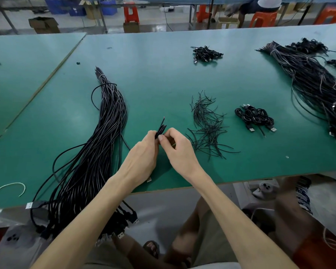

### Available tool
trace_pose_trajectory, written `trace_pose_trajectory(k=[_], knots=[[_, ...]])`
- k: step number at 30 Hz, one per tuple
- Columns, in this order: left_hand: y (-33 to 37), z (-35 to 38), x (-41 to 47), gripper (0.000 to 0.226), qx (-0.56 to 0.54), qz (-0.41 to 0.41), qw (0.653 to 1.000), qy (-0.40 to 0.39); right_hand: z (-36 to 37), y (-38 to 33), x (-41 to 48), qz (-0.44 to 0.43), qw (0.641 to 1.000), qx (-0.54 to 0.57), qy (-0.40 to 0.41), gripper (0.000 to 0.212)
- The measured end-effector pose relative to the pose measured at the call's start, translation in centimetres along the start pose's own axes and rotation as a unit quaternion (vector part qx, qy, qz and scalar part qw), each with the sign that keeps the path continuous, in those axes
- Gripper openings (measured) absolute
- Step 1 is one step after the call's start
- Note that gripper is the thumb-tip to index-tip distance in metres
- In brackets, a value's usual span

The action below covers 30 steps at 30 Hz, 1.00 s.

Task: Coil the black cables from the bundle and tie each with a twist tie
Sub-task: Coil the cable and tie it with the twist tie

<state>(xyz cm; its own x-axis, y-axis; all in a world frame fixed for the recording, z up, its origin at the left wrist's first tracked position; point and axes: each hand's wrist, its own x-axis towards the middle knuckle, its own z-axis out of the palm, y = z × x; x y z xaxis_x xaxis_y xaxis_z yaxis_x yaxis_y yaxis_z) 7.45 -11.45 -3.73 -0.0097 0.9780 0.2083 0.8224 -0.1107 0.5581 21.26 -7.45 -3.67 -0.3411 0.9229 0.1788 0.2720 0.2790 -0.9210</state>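
Fingers (162, 138) of left hand (142, 158) and right hand (179, 150) — tight around coiled cable (161, 128) (over green table (163, 78))

**Room and furniture.** A green worktop (163, 78) extends beyond the grip (160, 136) and to both sides of it. A second green worktop (17, 78) abuts the first well to the left of the grip, along a diagonal seam. Past the far edge, a glossy grey floor (155, 26) reflects light. Standing on it, far beyond the grip, are orange plastic stools (131, 13), cardboard boxes (44, 25), blue bins (109, 6) and metal bench legs (190, 16). A seated person (260, 5) is far beyond the grip, to its right.
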Motion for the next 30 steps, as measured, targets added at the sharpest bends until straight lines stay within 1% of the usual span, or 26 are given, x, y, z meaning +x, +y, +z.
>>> trace_pose_trajectory(k=[2,5,7,10,12,14,16,19,21,26,29,30], knots=[[-0.1,0.1,0.0,0.022,-0.003,0.006,1.000,0.001,0.0,0.0,0.0,-0.009,1.000,0.002,0.011,0.025],[-0.5,0.3,0.0,0.021,-0.027,0.007,1.000,-0.006,0.2,0.0,-0.1,-0.044,0.998,-0.035,0.033,0.026],[-1.0,0.4,0.1,0.018,-0.075,0.001,0.997,-0.018,0.4,0.1,-0.1,-0.068,0.995,-0.062,0.045,0.021],[-1.6,0.5,0.5,0.021,-0.170,-0.004,0.985,-0.017,0.4,0.1,-0.1,-0.089,0.991,-0.078,0.055,0.020],[-1.9,0.6,0.7,0.020,-0.215,-0.017,0.976,-0.007,0.4,0.0,-0.2,-0.086,0.993,-0.071,0.049,0.020],[-2.1,0.8,0.7,0.020,-0.240,-0.023,0.971,0.002,0.2,0.0,-0.1,-0.063,0.997,-0.037,0.039,0.021],[-2.2,0.9,0.6,0.024,-0.235,-0.009,0.972,0.006,-0.2,0.2,0.0,-0.035,0.999,0.004,0.039,0.022],[-2.2,0.9,0.3,0.038,-0.183,0.051,0.982,0.013,-0.6,0.4,0.3,0.004,0.998,0.059,0.039,0.022],[-2.0,0.8,0.3,0.040,-0.173,0.080,0.981,0.026,-0.7,0.6,0.4,0.020,0.996,0.078,0.038,0.022],[-1.9,0.2,0.3,0.030,-0.231,0.062,0.968,0.070,-0.9,0.7,0.4,0.029,0.994,0.102,0.029,0.026],[-2.0,-0.1,0.7,0.013,-0.188,0.046,0.975,0.109,-0.9,0.7,0.3,0.018,0.997,0.078,0.012,0.026],[-1.8,-0.3,0.8,0.014,-0.169,0.047,0.977,0.120,-0.9,0.6,0.3,0.014,0.998,0.062,0.006,0.025]])
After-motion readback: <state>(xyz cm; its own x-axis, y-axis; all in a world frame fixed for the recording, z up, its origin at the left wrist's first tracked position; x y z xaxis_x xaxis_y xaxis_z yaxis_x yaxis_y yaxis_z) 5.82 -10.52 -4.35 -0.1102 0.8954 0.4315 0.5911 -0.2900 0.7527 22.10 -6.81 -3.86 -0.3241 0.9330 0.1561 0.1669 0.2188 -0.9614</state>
